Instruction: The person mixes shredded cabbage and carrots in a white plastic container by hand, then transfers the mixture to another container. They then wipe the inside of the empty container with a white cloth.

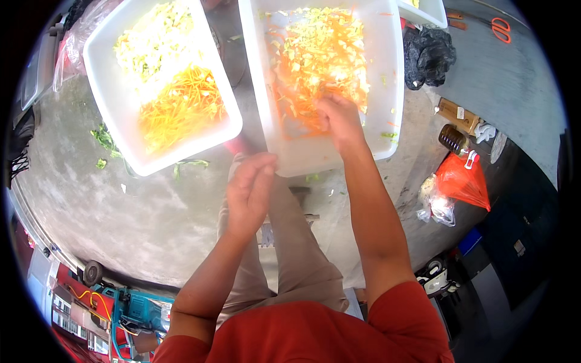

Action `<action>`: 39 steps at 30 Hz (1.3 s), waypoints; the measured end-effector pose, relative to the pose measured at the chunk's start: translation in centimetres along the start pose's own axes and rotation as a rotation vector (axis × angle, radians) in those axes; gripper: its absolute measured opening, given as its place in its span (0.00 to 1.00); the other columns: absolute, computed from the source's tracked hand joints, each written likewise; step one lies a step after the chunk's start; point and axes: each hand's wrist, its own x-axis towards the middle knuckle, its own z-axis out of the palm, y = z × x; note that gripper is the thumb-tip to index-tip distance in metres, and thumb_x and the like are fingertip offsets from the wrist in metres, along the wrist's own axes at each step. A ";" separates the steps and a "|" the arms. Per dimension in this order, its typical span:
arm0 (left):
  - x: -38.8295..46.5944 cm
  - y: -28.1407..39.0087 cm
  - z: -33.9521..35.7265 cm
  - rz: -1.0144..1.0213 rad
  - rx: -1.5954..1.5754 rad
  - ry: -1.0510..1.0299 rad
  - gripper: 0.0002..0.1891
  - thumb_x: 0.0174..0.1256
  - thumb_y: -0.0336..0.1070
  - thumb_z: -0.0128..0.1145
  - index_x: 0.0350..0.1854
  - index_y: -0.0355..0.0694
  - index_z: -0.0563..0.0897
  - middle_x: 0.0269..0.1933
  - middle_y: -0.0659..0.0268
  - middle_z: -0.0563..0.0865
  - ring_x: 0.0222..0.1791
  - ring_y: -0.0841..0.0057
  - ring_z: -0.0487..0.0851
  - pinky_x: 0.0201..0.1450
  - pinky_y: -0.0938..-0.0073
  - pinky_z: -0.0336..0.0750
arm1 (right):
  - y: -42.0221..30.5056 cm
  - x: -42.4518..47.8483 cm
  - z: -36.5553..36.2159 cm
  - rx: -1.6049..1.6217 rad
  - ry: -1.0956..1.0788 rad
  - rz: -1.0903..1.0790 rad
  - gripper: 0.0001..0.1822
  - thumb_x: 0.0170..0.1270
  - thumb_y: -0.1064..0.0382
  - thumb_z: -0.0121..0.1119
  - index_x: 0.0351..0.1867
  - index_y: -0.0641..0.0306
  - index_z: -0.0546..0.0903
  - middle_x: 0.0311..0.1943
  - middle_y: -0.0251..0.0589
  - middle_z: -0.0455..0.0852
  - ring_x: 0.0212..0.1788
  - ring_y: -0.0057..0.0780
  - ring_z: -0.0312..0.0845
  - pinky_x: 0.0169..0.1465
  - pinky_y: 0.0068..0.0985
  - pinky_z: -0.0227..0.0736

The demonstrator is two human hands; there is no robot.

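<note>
In the head view a white plastic tub (386, 54) holds shredded carrot mixed with chopped pale green vegetable (317, 50). My right hand (338, 118) is inside this tub, its fingertips down in the mix; whether it grips any is hidden. At the tub's near left corner is my left hand (252, 190), its fingers bent together, at or close to the rim; I cannot tell whether it pinches the rim. To the left, a second white tub (109, 113) holds chopped pale vegetable at the far side and a heap of shredded carrot (181, 109) nearer me.
On the concrete floor lie green leaf scraps (106, 138). At the right are a black plastic bag (426, 56), a cardboard box (456, 115), a bottle of dark liquid (454, 138) and a red plastic bag (463, 179). Orange-handled scissors (501, 31) lie at the far right.
</note>
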 end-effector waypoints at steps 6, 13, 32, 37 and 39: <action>2.1 3.3 1.7 -0.246 -0.603 0.168 0.16 0.68 0.37 0.51 0.53 0.35 0.74 0.40 0.64 0.81 0.43 0.76 0.79 0.47 0.74 0.73 | -1.5 -9.8 5.3 -0.027 -0.284 -0.314 0.06 0.57 0.67 0.62 0.34 0.66 0.81 0.25 0.34 0.82 0.30 0.16 0.77 0.33 0.14 0.71; 3.8 5.3 -4.8 0.020 -0.494 0.286 0.09 0.67 0.37 0.53 0.43 0.37 0.78 0.35 0.66 0.82 0.34 0.78 0.80 0.42 0.78 0.73 | 5.3 -12.9 -0.1 0.196 0.136 0.152 0.08 0.61 0.59 0.60 0.32 0.60 0.76 0.28 0.28 0.77 0.25 0.18 0.71 0.31 0.18 0.69; -7.0 -0.9 6.1 0.159 0.004 -0.104 0.43 0.45 0.28 0.64 0.67 0.32 0.57 0.66 0.50 0.64 0.67 0.60 0.61 0.68 0.68 0.57 | 12.2 -23.4 -8.6 0.797 0.024 0.210 0.27 0.57 0.68 0.50 0.61 0.67 0.65 0.56 0.44 0.74 0.58 0.38 0.69 0.62 0.36 0.64; -10.6 -0.2 2.7 0.173 0.106 -0.167 0.37 0.46 0.22 0.50 0.66 0.35 0.60 0.63 0.45 0.66 0.64 0.55 0.67 0.64 0.69 0.64 | 16.8 -33.7 -14.6 0.810 -0.227 0.151 0.34 0.62 0.37 0.48 0.65 0.53 0.63 0.66 0.39 0.64 0.66 0.45 0.57 0.64 0.56 0.52; -12.0 1.2 0.0 0.160 0.177 -0.216 0.36 0.47 0.23 0.50 0.66 0.36 0.62 0.60 0.44 0.70 0.61 0.55 0.70 0.61 0.68 0.67 | 13.7 -35.4 -13.0 0.915 0.087 -0.107 0.40 0.60 0.31 0.45 0.68 0.51 0.60 0.68 0.41 0.60 0.66 0.48 0.56 0.64 0.58 0.51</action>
